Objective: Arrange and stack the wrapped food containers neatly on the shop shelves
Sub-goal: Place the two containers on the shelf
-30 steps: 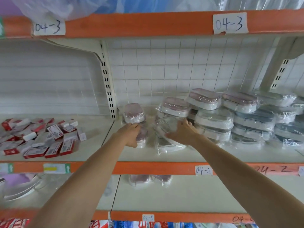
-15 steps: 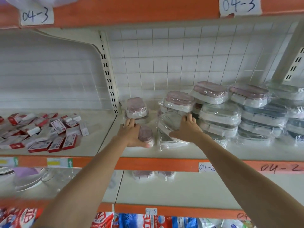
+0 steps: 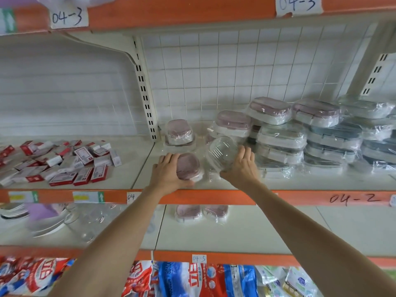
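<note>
The work area is a shop rack with orange-edged shelves and a white grid back panel. We are working on the middle shelf (image 3: 214, 181), which carries the handwritten label "04-2".

Our left hand (image 3: 169, 172) is curled round a small pink-lidded container (image 3: 188, 166) that sits flat near the front edge of this shelf. Our right hand (image 3: 242, 166) grasps a clear wrapped container (image 3: 221, 152), tipped on its side with its ribbed base facing us, just beside the pink one. A second small pink-lidded unit (image 3: 179, 132) sits behind them against the back panel. To the right, stacked oval containers (image 3: 280, 133) in pink, white and grey-blue form uneven piles.

Handling notes, as we judge them:
- The containers look like rigid plastic and probably light, since one hand suffices for each.
- The loose film wrap is likely slippery and may slide over the shell. Grip across the body, with fingers on opposite side walls, not by the slack film.
- The clear unit may crack if knocked, so set it down lid-up before stacking.

Red and white boxes (image 3: 62, 161) lie scattered on the left bay. Two more small pink containers (image 3: 201, 212) sit on the shelf below.
</note>
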A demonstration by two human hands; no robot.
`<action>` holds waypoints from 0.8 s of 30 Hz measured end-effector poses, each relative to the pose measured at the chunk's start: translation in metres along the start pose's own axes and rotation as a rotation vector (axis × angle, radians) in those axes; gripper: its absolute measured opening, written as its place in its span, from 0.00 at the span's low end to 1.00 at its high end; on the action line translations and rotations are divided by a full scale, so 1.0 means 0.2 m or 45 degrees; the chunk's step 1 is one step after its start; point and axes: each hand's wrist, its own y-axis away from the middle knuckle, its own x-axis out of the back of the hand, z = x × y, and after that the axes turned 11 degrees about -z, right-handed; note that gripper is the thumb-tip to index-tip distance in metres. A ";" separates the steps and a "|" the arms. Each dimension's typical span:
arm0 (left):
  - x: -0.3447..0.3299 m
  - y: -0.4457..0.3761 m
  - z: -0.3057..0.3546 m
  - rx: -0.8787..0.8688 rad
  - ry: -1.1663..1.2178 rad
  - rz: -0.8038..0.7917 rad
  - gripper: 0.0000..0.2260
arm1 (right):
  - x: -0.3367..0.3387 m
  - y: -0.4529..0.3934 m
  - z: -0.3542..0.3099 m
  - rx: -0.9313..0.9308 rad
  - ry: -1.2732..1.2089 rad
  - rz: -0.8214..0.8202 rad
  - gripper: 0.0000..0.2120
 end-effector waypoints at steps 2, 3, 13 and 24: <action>0.02 0.04 0.02 -0.035 0.012 0.115 0.45 | -0.01 0.06 -0.01 0.035 -0.096 0.036 0.45; 0.04 0.07 0.03 -0.057 -0.001 0.172 0.45 | -0.01 0.09 -0.02 0.044 -0.144 0.056 0.46; -0.12 0.51 0.05 -0.231 -0.211 0.187 0.42 | -0.04 0.54 0.06 0.137 -0.115 -0.020 0.40; -0.55 0.83 -0.06 -0.199 -0.288 -0.349 0.44 | -0.40 0.92 0.23 0.117 0.023 -0.341 0.39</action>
